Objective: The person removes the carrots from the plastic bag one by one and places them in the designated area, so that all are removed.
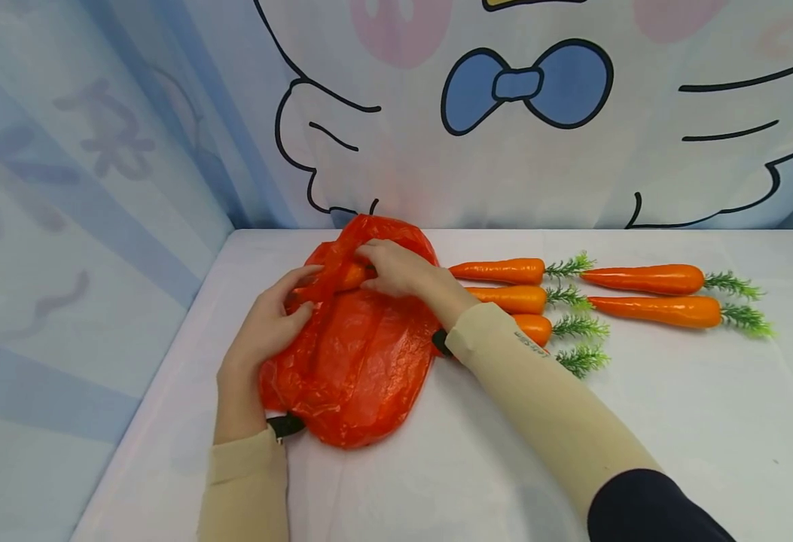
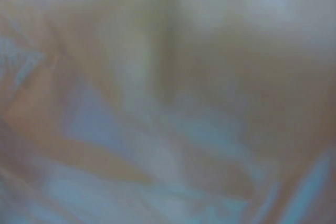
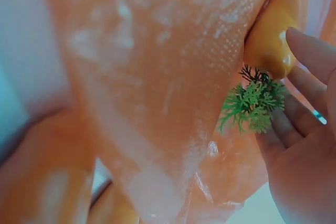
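A red plastic bag (image 1: 376,361) lies on the table at centre left, with an orange toy carrot (image 1: 350,277) at its opening. My left hand (image 1: 267,324) grips the bag's left side, thumb and fingers apart around the folded film. My right hand (image 1: 399,271) reaches in from the right and holds the carrot near its top. Seen from the right wrist, the thumb rests on the carrot (image 3: 273,45), with fingers beside its green leaves (image 3: 257,103). The bag film (image 3: 152,77) fills much of that view. The left wrist view is too blurred to read.
Several more toy carrots with green tops lie right of the bag, including an upper carrot (image 1: 498,270) and a far-right carrot (image 1: 654,312). My right forearm crosses over the lower ones. A printed curtain (image 1: 525,173) hangs behind the white table (image 1: 708,421).
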Tool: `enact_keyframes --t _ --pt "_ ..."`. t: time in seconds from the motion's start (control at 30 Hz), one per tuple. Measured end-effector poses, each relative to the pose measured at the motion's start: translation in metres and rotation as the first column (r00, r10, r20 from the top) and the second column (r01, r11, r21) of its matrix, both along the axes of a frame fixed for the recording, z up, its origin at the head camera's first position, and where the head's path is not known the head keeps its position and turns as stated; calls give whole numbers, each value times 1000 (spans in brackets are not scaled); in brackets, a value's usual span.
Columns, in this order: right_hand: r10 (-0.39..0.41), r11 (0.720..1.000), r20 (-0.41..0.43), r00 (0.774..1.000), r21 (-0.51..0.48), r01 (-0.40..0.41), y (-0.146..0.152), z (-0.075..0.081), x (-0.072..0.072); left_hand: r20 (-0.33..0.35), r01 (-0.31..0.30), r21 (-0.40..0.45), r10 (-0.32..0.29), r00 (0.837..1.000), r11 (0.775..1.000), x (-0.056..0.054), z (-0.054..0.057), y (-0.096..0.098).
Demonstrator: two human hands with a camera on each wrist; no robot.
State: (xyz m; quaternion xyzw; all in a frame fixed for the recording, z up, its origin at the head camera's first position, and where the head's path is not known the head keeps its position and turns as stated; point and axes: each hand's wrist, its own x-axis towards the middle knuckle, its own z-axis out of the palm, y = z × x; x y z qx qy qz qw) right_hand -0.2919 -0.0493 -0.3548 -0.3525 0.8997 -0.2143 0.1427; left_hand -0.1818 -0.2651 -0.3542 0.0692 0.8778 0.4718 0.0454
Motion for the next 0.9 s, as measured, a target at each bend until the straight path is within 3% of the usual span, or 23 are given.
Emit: enact_keyframes --t 0.3,0.53,0.9 --pt "-20 1000 -42 999 18 21 -7 -3 0 3 3 -5 -3 1000 1000 0 -1 1" --pt "-26 1000 -19 999 -7 26 -8 -2 3 -2 4 -7 -4 1000 1000 0 -2 2" --pt "10 999 -12 1000 45 -10 2 6 8 13 -9 -16 10 1000 1000 0 0 1"
